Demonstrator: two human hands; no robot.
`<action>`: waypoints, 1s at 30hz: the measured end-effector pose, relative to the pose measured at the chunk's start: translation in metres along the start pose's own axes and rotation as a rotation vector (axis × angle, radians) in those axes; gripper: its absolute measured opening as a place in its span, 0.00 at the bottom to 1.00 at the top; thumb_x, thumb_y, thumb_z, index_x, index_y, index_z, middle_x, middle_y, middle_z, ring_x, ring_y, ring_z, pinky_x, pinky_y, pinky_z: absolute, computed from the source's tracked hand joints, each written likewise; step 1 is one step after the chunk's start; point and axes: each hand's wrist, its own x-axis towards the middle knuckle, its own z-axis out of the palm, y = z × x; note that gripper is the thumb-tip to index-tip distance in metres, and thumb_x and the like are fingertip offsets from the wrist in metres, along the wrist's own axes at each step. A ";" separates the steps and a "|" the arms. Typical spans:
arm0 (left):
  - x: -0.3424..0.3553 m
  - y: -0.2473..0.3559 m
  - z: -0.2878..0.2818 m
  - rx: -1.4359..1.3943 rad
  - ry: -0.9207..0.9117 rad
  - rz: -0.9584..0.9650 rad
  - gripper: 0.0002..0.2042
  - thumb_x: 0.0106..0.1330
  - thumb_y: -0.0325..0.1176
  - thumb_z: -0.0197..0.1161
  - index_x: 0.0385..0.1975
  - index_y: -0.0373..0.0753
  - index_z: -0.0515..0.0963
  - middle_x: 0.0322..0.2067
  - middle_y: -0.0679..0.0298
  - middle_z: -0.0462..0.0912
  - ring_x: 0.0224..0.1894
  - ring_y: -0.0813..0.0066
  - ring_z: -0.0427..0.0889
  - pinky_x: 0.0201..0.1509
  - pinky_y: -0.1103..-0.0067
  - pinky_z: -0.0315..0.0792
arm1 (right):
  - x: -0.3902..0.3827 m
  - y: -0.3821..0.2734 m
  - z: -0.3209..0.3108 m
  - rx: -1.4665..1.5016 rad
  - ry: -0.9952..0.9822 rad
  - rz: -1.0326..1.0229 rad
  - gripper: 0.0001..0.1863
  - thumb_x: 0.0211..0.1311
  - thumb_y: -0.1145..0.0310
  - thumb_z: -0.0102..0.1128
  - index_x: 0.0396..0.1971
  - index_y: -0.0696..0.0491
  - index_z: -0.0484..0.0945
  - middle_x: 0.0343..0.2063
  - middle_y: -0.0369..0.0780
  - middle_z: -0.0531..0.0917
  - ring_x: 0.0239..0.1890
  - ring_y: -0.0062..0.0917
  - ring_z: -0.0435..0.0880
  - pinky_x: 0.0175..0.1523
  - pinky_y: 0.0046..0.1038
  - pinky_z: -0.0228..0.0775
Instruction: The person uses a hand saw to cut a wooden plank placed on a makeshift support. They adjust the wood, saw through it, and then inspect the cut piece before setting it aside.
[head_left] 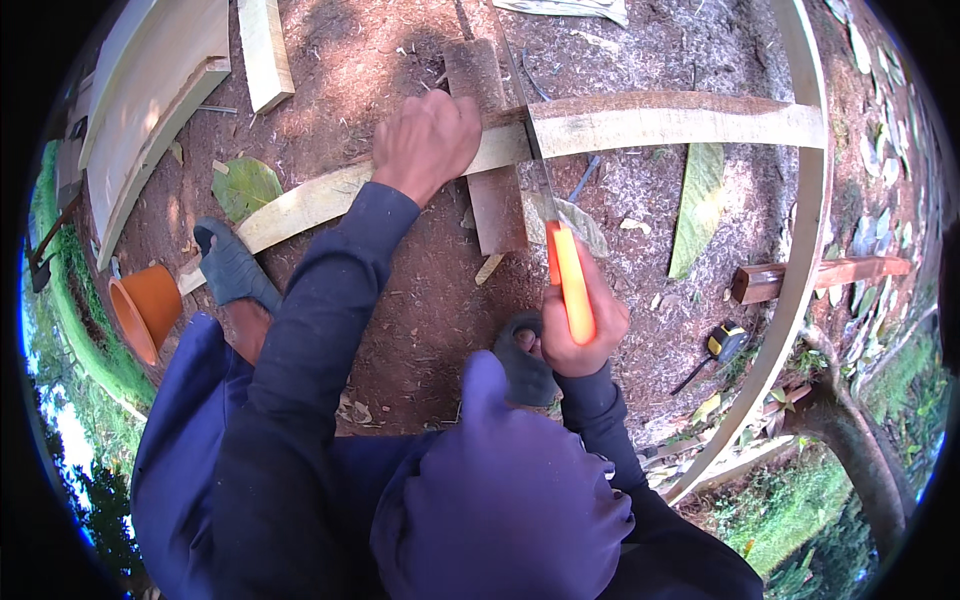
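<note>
My right hand [585, 318] is closed round the orange handle of a handsaw [567, 265]. Its thin blade points away from me and crosses a long pale wooden plank [640, 127], at or in the wood. Left of the blade, my left hand [428, 140] grips the same plank from above, its fingers curled and partly hidden. A brown wooden block [497, 212] lies under the plank, between my left hand and the saw. My feet, in dark clogs [235, 265], are planted on the near side of the plank.
A long curved-looking board [790, 290] runs along the right, touching the plank's end. Beyond it lie a reddish wood piece [820, 277] and, on its near side, a tape measure [727, 341]. An orange pot [146, 310] and wide boards [165, 110] are at left.
</note>
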 end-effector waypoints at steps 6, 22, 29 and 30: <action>-0.004 -0.013 0.012 -0.022 0.102 0.048 0.25 0.70 0.43 0.47 0.27 0.27 0.83 0.33 0.33 0.84 0.38 0.34 0.85 0.48 0.51 0.77 | -0.086 0.000 -0.043 -0.128 -0.018 0.030 0.30 0.49 0.80 0.56 0.58 0.69 0.78 0.39 0.55 0.90 0.33 0.34 0.93 0.40 0.30 0.84; -0.031 -0.056 0.026 0.209 0.550 0.582 0.38 0.59 0.65 0.71 0.49 0.31 0.77 0.37 0.56 0.80 0.39 0.56 0.81 0.46 0.63 0.73 | 0.025 -0.009 0.011 0.034 0.078 -0.064 0.31 0.54 0.81 0.61 0.63 0.61 0.78 0.35 0.48 0.89 0.27 0.26 0.89 0.35 0.28 0.79; -0.019 -0.059 0.006 0.077 0.206 0.537 0.39 0.59 0.67 0.70 0.47 0.29 0.81 0.34 0.49 0.85 0.36 0.52 0.86 0.40 0.61 0.78 | 0.021 -0.024 0.002 0.008 0.097 -0.103 0.33 0.52 0.80 0.62 0.63 0.63 0.77 0.41 0.51 0.89 0.28 0.28 0.90 0.35 0.28 0.80; -0.016 -0.052 -0.006 0.070 0.093 0.480 0.39 0.60 0.67 0.69 0.46 0.29 0.82 0.33 0.48 0.86 0.36 0.52 0.87 0.40 0.61 0.78 | 0.021 -0.024 0.003 0.007 0.113 -0.115 0.33 0.52 0.81 0.62 0.63 0.63 0.76 0.42 0.51 0.89 0.29 0.28 0.91 0.36 0.28 0.80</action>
